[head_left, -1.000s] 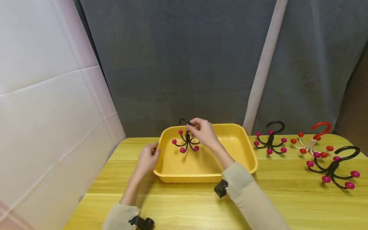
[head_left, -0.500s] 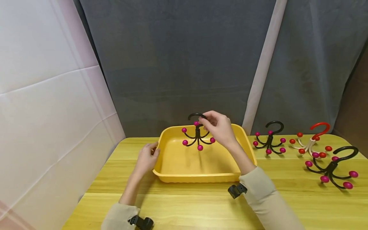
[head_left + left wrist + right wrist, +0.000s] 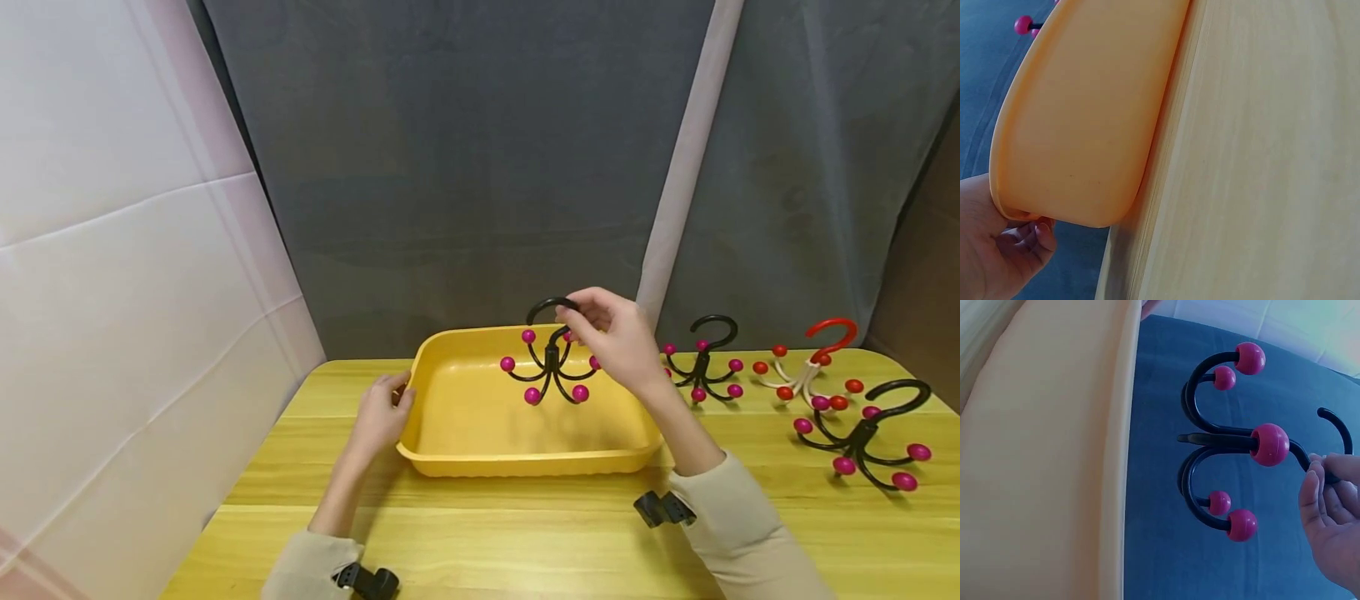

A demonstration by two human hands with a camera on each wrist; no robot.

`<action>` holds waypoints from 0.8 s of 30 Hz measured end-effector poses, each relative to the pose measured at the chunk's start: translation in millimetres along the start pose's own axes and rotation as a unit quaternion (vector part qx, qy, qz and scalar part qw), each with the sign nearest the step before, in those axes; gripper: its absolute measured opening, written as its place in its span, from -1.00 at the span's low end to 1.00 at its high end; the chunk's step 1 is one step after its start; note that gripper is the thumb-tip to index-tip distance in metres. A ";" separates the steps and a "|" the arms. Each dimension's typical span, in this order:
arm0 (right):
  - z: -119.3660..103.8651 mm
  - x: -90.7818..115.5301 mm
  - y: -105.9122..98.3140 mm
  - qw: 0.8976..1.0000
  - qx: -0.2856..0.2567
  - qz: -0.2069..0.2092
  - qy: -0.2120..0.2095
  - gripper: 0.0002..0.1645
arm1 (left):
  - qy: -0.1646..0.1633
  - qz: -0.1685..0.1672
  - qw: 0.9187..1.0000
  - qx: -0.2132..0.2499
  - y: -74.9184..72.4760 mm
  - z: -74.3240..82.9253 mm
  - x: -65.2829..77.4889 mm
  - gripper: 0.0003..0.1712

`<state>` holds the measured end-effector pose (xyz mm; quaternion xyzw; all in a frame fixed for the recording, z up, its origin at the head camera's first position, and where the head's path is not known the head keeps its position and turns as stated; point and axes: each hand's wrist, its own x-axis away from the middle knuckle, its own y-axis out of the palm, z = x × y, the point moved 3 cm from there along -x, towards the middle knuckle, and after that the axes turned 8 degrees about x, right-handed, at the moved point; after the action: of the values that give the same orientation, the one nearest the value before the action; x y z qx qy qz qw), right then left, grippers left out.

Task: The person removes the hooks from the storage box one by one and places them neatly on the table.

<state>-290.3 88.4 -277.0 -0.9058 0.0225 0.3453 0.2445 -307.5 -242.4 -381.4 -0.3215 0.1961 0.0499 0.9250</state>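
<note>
A black claw hanger [image 3: 552, 360] with pink ball tips hangs upright over the yellow plastic tray [image 3: 465, 417], its arms pointing down. My right hand [image 3: 613, 340] pinches its curved top hook between thumb and fingers. In the right wrist view the hanger [image 3: 1216, 440] shows beside the tray's wall [image 3: 1079, 487], clear of it. At the tray's left end, my left hand [image 3: 382, 413] grips the rim. The left wrist view has that hand [image 3: 997, 250] at the rim's corner, fingers curled beneath the edge; part of its grip is hidden by the tray [image 3: 1079, 125].
To the tray's right, on the wooden table [image 3: 495, 533], stand a black claw hanger [image 3: 702, 367], a white one with red hook and balls [image 3: 810, 375], and a nearer black one [image 3: 862, 433]. Grey curtain [image 3: 480, 167] hangs behind; white cloth [image 3: 135, 292] is on the left.
My right hand has carried the black claw hanger rightward and slightly up above the tray. The left hand stays on the rim, and the hangers on the table have not moved.
</note>
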 end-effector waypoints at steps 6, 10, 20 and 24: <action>2.8 8.7 -20.8 0.999 0.034 0.026 -0.006 -0.84 | -0.003 -0.001 1.000 0.000 -0.3 -0.8 0.1 -0.59; 5.3 14.2 -33.7 0.998 0.045 0.036 -0.005 -0.83 | -0.005 -0.002 1.000 0.002 -0.3 -1.9 -0.2 -0.60; 5.6 28.7 -65.2 0.997 0.064 0.046 -0.011 -0.82 | 0.005 0.006 1.000 0.012 -1.2 -2.5 -1.5 -0.62; 8.3 34.6 -76.2 0.995 0.082 0.047 -0.008 -0.82 | 0.001 0.009 1.000 0.014 -2.4 -3.6 -1.2 -0.62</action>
<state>-253.2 163.6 -271.8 -0.8777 0.0916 0.3605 0.3020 -309.3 -246.4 -382.1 -0.3070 0.2005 0.0550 0.9287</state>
